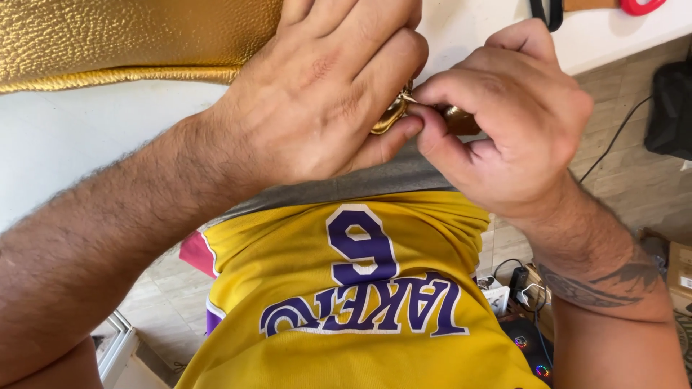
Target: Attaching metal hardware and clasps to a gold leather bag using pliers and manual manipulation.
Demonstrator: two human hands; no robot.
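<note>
Left hand: my left hand (317, 94) is curled nearly shut, thumb pressed up under a small shiny gold metal fitting (389, 117) that peeps out between thumb and forefinger.
Right hand: my right hand (515, 119) is closed in a tight pinch, fingertips (432, 97) meeting my left thumb right at the fitting; it also covers a small brown-gold piece (461, 121) just to the right of it.
Fitting: it sits at the near edge of the white tabletop (86, 130), between both hands, mostly hidden by my fingers; I cannot tell its full shape.
Gold material: a large sheet of pebbled gold leather (130, 36) lies far and left on the table, its rolled edge running toward my left hand; whether the fitting is joined to it I cannot tell, as my hand covers the meeting point.
How far along: I judge the small hardware work to be mid-way, both hands engaged at one spot, nothing yet let go; the join itself is hidden, so what is finished cannot be read.
Far right: a red-handled tool (641, 6) and a black loop (548, 11) lie on the table's far edge, untouched.
Near: my yellow jersey (360, 310) fills the lower view.
Floor: cables and a black box (670, 108) sit at right.
</note>
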